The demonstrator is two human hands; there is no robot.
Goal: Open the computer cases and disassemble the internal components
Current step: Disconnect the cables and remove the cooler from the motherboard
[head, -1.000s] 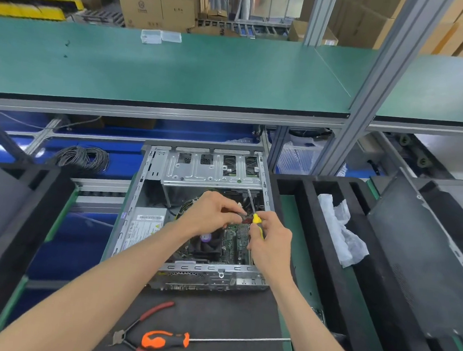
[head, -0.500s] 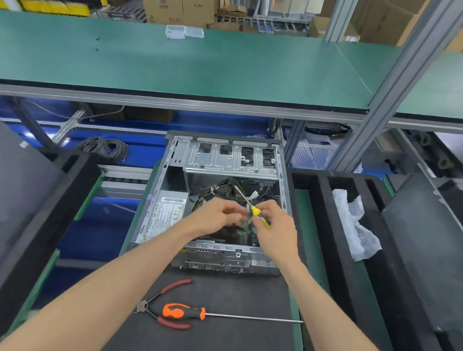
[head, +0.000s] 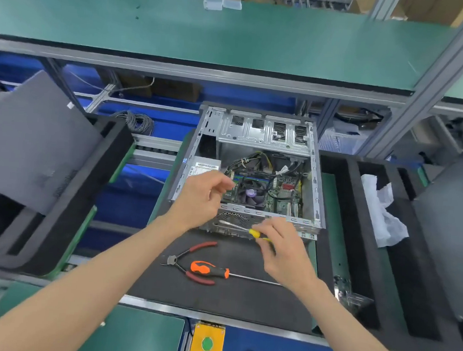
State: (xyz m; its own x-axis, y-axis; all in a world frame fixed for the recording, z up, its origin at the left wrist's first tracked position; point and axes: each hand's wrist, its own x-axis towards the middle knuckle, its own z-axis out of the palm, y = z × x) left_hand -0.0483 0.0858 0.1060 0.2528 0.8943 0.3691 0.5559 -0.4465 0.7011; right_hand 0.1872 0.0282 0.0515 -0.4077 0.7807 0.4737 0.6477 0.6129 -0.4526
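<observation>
While lying open at frame centre on the tabletop (head: 243,299), computer case (head: 255,171) exposing motherboard (head: 265,191) for access. Hands apart: right hand (head: 282,250) pinching yellow screwdriver (head: 253,233) below the case; left hand (head: 201,198) loosely curled, seemingly empty.

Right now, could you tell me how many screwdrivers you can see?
2. The yellow-handled screwdriver is held in the right hand before the computer case; the orange-handled screwdriver lies on the black mat beside the pliers.

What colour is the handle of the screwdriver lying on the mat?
Orange and black, clearest in the head view: screwdriver.
</observation>
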